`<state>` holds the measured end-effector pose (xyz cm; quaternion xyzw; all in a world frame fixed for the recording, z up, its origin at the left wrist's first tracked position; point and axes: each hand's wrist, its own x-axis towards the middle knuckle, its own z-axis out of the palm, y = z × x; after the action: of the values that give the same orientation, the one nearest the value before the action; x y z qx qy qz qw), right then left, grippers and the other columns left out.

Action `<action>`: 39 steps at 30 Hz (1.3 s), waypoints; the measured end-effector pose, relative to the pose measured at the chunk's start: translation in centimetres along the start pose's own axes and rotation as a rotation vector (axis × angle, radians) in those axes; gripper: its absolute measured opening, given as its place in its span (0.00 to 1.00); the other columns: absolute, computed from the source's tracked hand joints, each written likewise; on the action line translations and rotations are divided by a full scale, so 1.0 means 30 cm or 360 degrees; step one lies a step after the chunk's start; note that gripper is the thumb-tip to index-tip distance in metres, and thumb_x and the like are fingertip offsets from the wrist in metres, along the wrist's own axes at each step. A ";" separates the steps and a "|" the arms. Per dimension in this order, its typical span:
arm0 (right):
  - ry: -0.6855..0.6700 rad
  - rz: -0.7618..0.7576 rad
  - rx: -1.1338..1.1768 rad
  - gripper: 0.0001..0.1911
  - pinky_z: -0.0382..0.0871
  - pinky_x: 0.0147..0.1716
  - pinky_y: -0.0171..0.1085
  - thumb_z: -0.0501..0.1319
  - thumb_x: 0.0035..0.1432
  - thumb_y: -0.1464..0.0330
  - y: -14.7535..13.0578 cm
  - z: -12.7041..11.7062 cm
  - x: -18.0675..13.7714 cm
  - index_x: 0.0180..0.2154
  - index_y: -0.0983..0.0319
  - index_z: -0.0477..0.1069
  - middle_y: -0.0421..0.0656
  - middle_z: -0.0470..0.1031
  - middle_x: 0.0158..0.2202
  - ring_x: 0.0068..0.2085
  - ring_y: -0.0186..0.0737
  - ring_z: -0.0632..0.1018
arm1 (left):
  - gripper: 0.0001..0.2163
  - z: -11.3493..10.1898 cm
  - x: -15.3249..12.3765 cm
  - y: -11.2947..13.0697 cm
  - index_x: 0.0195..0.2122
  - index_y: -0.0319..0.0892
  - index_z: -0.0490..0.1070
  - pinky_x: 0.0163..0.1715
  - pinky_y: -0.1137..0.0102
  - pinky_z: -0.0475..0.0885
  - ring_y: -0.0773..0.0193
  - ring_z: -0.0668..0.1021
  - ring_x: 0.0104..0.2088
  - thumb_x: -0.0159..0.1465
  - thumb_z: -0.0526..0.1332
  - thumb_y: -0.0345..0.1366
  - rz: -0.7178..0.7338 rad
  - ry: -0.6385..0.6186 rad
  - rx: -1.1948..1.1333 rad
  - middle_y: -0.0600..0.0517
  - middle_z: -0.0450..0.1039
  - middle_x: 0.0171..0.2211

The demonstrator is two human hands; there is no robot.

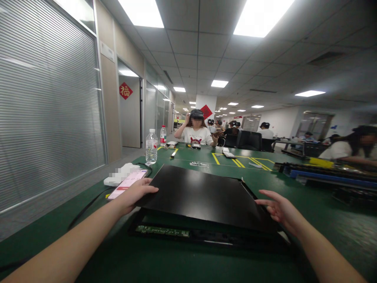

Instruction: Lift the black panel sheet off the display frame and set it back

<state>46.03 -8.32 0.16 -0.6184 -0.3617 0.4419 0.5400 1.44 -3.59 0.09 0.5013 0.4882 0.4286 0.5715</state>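
A flat black panel (pixel 203 196), like a thin screen sheet, lies tilted over a black frame (pixel 212 237) on the table in front of me. My left hand (pixel 137 194) grips the panel's left edge, thumb on top and the other fingers partly hidden. At the right edge, my right hand (pixel 278 208) has its fingers apart and the index finger stretched out; whether it touches the panel I cannot tell. A green circuit board strip (pixel 161 231) shows along the near side of the frame. The panel covers most of the frame.
Left of the panel lie a phone (pixel 126 184) and a white item (pixel 118 176), with a water bottle (pixel 151 147) behind them. A black cable (pixel 88 207) runs along the left. Stacked dark parts (pixel 306 173) sit right. A person (pixel 196 131) sits across the green table (pixel 97 243).
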 end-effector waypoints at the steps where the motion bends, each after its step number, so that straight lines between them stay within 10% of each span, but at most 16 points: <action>1: 0.0009 -0.0012 -0.0021 0.21 0.48 0.09 0.26 0.57 0.49 0.61 0.003 -0.003 0.004 0.45 0.60 0.62 0.49 0.77 0.29 0.14 0.26 0.59 | 0.16 -0.001 0.001 -0.002 0.37 0.41 0.67 0.32 0.68 0.73 0.57 0.80 0.32 0.46 0.67 0.34 -0.0008 -0.0020 -0.0009 0.52 0.76 0.28; 21: 0.0135 -0.0083 -0.0154 0.20 0.47 0.10 0.26 0.58 0.47 0.60 0.026 -0.027 0.033 0.42 0.62 0.64 0.50 0.78 0.28 0.13 0.25 0.58 | 0.20 0.015 -0.005 -0.009 0.41 0.40 0.67 0.36 0.67 0.74 0.57 0.80 0.36 0.46 0.69 0.36 0.0061 0.0014 0.0100 0.49 0.78 0.35; 39: 0.0273 -0.0440 -0.1112 0.16 0.58 0.18 0.32 0.57 0.45 0.58 0.042 -0.028 0.054 0.33 0.62 0.73 0.44 0.77 0.27 0.19 0.32 0.69 | 0.20 0.024 -0.016 0.002 0.41 0.39 0.70 0.41 0.65 0.72 0.53 0.78 0.44 0.47 0.67 0.38 -0.0030 -0.0093 0.0125 0.46 0.78 0.40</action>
<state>47.35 -7.32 -1.30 -0.7452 -0.5239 0.1619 0.3795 2.09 -4.18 0.23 0.5311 0.4924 0.3888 0.5695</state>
